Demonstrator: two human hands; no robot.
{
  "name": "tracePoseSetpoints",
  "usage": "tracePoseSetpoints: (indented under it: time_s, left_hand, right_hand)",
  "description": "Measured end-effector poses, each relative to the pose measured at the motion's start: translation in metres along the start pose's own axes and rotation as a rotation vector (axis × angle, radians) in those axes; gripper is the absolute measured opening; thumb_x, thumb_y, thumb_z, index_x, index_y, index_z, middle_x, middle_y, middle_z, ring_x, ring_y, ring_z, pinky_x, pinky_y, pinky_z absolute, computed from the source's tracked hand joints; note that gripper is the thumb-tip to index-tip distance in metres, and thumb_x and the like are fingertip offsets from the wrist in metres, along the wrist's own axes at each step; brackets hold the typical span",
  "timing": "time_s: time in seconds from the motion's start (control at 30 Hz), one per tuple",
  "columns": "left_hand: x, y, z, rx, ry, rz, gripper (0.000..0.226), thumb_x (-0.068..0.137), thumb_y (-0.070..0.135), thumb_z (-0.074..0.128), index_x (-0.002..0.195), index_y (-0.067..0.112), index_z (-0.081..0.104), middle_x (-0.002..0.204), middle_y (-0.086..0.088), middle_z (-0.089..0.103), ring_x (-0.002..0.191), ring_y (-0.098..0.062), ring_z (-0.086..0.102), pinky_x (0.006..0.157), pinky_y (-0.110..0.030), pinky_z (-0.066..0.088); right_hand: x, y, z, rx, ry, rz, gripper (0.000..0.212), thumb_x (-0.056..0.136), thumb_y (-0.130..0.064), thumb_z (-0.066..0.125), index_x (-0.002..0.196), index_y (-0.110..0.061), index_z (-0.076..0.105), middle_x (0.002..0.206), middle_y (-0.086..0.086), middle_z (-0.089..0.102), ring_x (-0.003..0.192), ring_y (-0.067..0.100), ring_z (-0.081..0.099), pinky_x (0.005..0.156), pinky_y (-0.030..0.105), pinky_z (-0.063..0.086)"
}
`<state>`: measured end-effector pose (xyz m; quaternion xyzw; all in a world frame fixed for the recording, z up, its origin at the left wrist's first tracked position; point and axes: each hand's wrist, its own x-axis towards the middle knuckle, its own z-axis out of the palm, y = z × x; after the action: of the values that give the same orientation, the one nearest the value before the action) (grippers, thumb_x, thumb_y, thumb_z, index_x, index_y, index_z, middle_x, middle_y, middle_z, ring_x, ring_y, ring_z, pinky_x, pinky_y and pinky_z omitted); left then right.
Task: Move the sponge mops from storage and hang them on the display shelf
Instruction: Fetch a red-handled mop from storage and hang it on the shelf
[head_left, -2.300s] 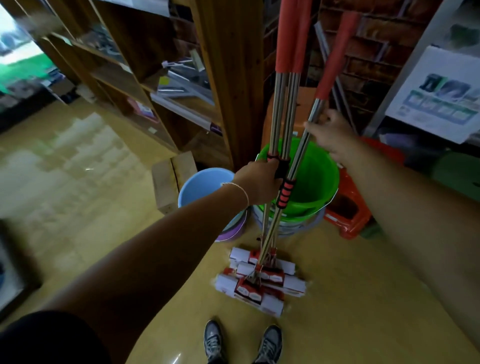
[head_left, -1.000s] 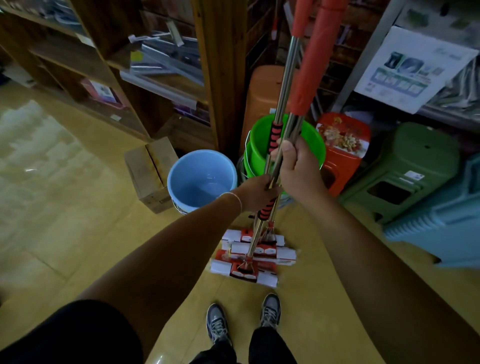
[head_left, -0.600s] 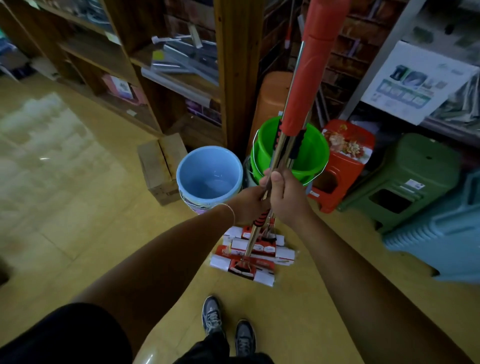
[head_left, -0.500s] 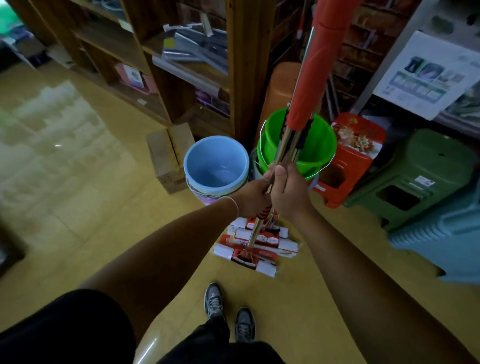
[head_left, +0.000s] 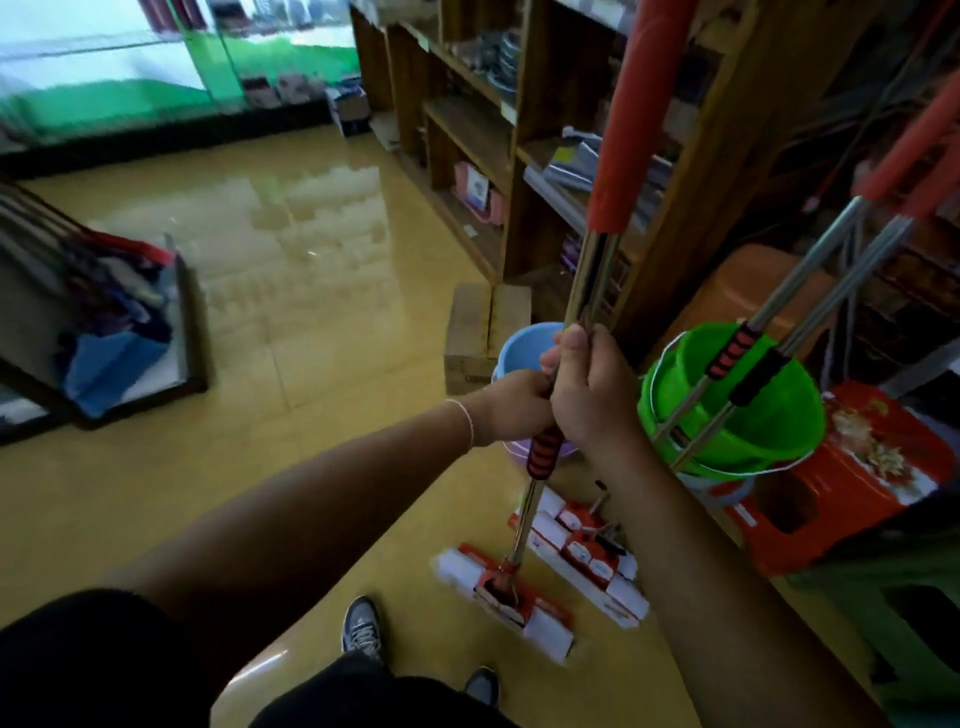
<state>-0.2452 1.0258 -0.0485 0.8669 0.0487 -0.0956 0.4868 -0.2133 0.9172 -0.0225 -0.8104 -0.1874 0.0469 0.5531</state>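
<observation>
Both hands gripped one sponge mop (head_left: 589, 291) at the centre of the frame. The left hand (head_left: 511, 408) was wrapped round its steel shaft just above the ribbed red-and-black sleeve, and the right hand (head_left: 589, 395) was closed round the shaft just beside it, slightly higher, thumb lying up along the metal. So the fingers (head_left: 558, 358) of both hands were curled tight on that shaft. The mop stood nearly upright, its orange foam grip running off the top of the frame, and its white sponge head (head_left: 506, 592) sat low in the frame at floor level; whether it touched the yellow floor (head_left: 311, 322) I could not tell.

Two more mops (head_left: 769, 343) leaned away to the right, untouched, their shafts crossing in front of the green bucket (head_left: 753, 415) at centre right and their orange grips reaching the upper right corner. Their packaged sponge heads (head_left: 587, 551) lay on the floor just right of the held mop's head.

A blue bucket (head_left: 519, 345) sat behind the hands, partly hidden by them, with a cardboard box (head_left: 483, 322) beside it. A red plastic stool (head_left: 852, 467) stood right of the green bucket. Wooden shelving (head_left: 524, 130) filled the upper middle of the frame. The person's grey shoes (head_left: 361, 623) showed at the bottom edge.
</observation>
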Motion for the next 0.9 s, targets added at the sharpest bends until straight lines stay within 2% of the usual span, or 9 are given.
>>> tracePoseSetpoints:
  time_s: [0.07,0.2,0.3,0.4,0.5,0.6,0.7,0.83,0.9]
  left_hand:
    - [-0.015,-0.002,-0.023,-0.076,0.037,-0.037,0.013,0.083,0.018,0.051,0.080,0.025,0.061,0.079,0.004,0.061,0.070,-0.005,0.052,0.054,-0.006,0.042]
    - [-0.048,-0.021,-0.066,-0.198,0.063,-0.063,0.009,0.086,0.015,0.060,0.093,0.015,0.065,0.086,0.001,0.063,0.080,-0.010,0.057,0.076,-0.026,0.051]
    - [-0.076,-0.040,-0.096,-0.258,0.110,-0.057,0.006,0.089,0.009,0.061,0.086,0.004,0.063,0.069,0.012,0.058,0.064,0.003,0.051,0.067,-0.017,0.045]
    - [-0.104,-0.053,-0.127,-0.306,0.140,-0.039,0.020,0.092,0.005,0.057,0.073,0.013,0.059,0.057,0.020,0.056,0.056,0.006,0.050,0.057,-0.007,0.041]
    - [-0.131,-0.065,-0.163,-0.371,0.155,0.011,0.027,0.093,-0.003,0.049,0.076,0.017,0.058,0.059,0.022,0.062,0.057,0.009,0.057,0.057,-0.004,0.043]
    - [-0.154,-0.081,-0.200,-0.424,0.208,0.039,0.019,0.094,-0.007,0.044,0.090,0.007,0.056,0.065,0.014,0.062,0.058,0.007,0.058,0.057,-0.007,0.044]
    - [-0.173,-0.102,-0.236,-0.478,0.274,0.067,0.014,0.097,-0.005,0.045,0.101,0.005,0.052,0.075,0.003,0.056,0.058,0.005,0.052,0.058,-0.010,0.044]
    - [-0.200,-0.135,-0.283,-0.499,0.342,0.052,0.014,0.099,0.004,0.050,0.111,-0.002,0.053,0.089,-0.009,0.052,0.068,0.000,0.052,0.068,-0.013,0.045]
    - [-0.215,-0.152,-0.307,-0.493,0.367,0.027,0.026,0.099,0.011,0.053,0.119,-0.006,0.052,0.098,-0.017,0.054,0.081,-0.011,0.054,0.081,-0.027,0.050]
  right_hand:
    - [0.006,-0.017,0.016,0.024,-0.051,-0.032,0.025,0.106,-0.030,0.036,0.099,-0.020,0.057,0.080,-0.009,0.063,0.084,0.016,0.063,0.083,0.037,0.051]
    - [0.008,-0.052,0.060,0.123,-0.120,-0.102,0.031,0.098,-0.048,0.033,0.088,-0.032,0.057,0.075,-0.007,0.065,0.072,0.003,0.064,0.072,0.028,0.050]
    - [0.005,-0.080,0.094,0.167,-0.190,-0.130,0.033,0.094,-0.053,0.033,0.089,-0.034,0.059,0.078,-0.006,0.068,0.079,0.004,0.069,0.077,0.033,0.056]
    - [0.003,-0.110,0.128,0.200,-0.246,-0.174,0.033,0.093,-0.054,0.034,0.094,-0.036,0.061,0.083,-0.016,0.071,0.083,-0.001,0.070,0.077,0.032,0.058]
    - [-0.002,-0.138,0.166,0.220,-0.279,-0.233,0.029,0.094,-0.052,0.035,0.097,-0.038,0.061,0.087,-0.016,0.071,0.090,0.002,0.070,0.083,0.033,0.058]
    - [-0.006,-0.170,0.209,0.256,-0.299,-0.308,0.025,0.096,-0.050,0.035,0.097,-0.051,0.060,0.094,-0.016,0.069,0.096,0.003,0.069,0.088,0.033,0.056]
    - [-0.004,-0.213,0.254,0.322,-0.270,-0.420,0.024,0.097,-0.050,0.037,0.100,-0.062,0.058,0.095,-0.016,0.068,0.096,0.006,0.068,0.085,0.026,0.056]
    - [0.000,-0.267,0.308,0.384,-0.270,-0.525,0.022,0.098,-0.055,0.037,0.104,-0.054,0.058,0.093,-0.010,0.067,0.084,0.011,0.064,0.077,0.028,0.053]
    - [-0.002,-0.287,0.331,0.412,-0.310,-0.560,0.023,0.098,-0.055,0.038,0.109,-0.048,0.056,0.093,-0.008,0.065,0.082,0.013,0.063,0.076,0.029,0.053]
